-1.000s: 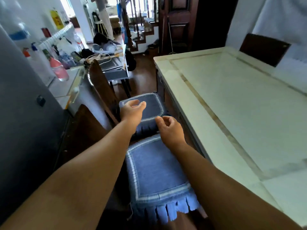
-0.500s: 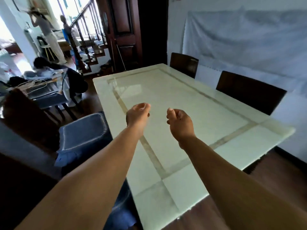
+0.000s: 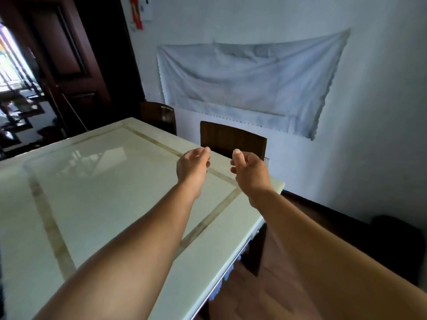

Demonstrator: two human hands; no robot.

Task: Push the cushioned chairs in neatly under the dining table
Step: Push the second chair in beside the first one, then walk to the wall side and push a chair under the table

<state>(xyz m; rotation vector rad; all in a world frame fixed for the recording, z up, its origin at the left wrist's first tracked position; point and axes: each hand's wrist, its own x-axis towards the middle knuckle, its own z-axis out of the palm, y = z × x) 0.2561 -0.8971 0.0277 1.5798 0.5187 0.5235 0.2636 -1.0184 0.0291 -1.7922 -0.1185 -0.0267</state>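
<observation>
The pale dining table [image 3: 99,188] with inlaid stripes fills the left and centre. Behind its far long edge stand two dark wooden chair backs, one [image 3: 233,140] near the corner and another [image 3: 159,115] further left, both close against the table. My left hand [image 3: 193,168] and my right hand [image 3: 250,173] hover side by side above the table's far right corner, fingers loosely curled and apart, holding nothing. A blue fringe of a cushion [image 3: 227,274] peeks out under the table's near right edge.
A white cloth [image 3: 249,82] hangs on the wall behind the chairs. A dark wooden door [image 3: 69,65] stands at the back left. Brown wooden floor [image 3: 249,294] shows right of the table, and a dark object [image 3: 399,248] sits by the wall at the far right.
My view has swung right, from the blue cushioned chairs on the table's left side to its far right corner. Both hands stayed raised and empty, now over that corner.
</observation>
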